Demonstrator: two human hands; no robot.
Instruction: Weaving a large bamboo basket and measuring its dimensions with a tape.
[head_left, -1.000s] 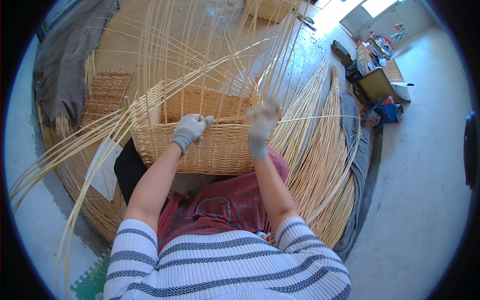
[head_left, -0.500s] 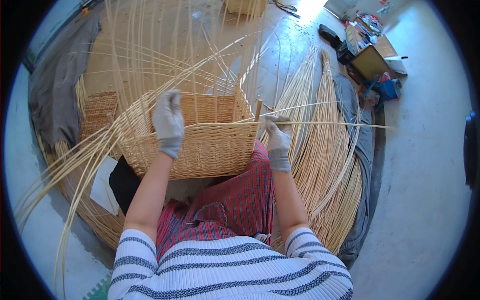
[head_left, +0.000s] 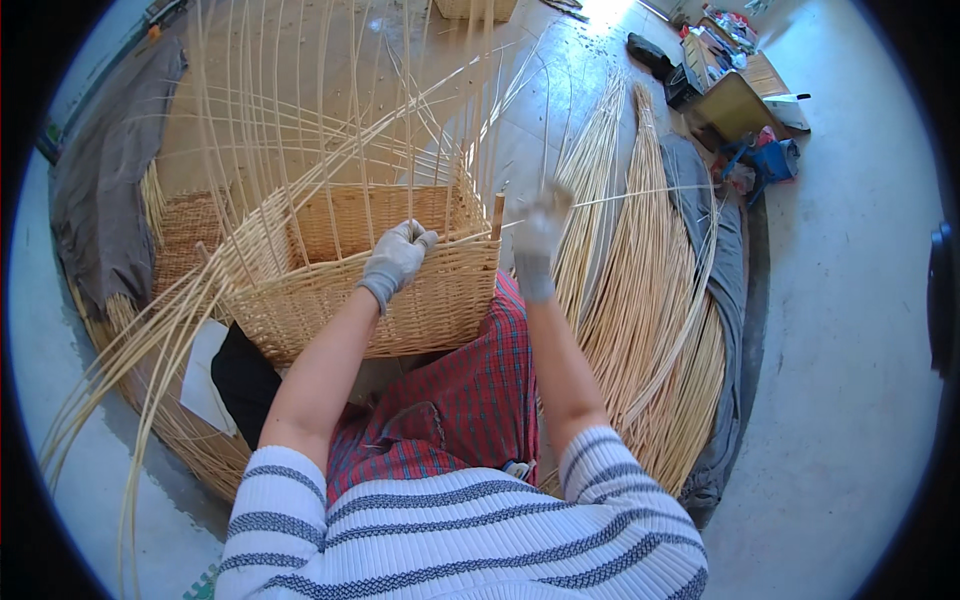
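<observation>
A rectangular wicker basket point(head_left: 370, 315), partly woven with tall upright stakes, rests across my lap. My left hand point(head_left: 400, 258), in a whitish glove, is closed on the basket's front rim, right of its middle. Just beyond the right front corner, beside a thick corner stick point(head_left: 497, 217), my gloved right hand point(head_left: 540, 240) is raised. Motion smears its fingers, so I cannot make out whether it holds a strand. Long loose willow rods point(head_left: 150, 350) fan out from the basket's left corner.
Bundles of peeled willow rods point(head_left: 640, 320) lie to the right on a grey cloth point(head_left: 735, 300). Another woven piece point(head_left: 185, 240) sits behind the basket's left side. Farther right are a blue plastic item point(head_left: 775, 160) and a cluttered wooden table point(head_left: 765, 80).
My left hand has moved right and down along the front rim. The right hand has risen slightly and moved left; the long rod stretching rightward from it no longer shows there.
</observation>
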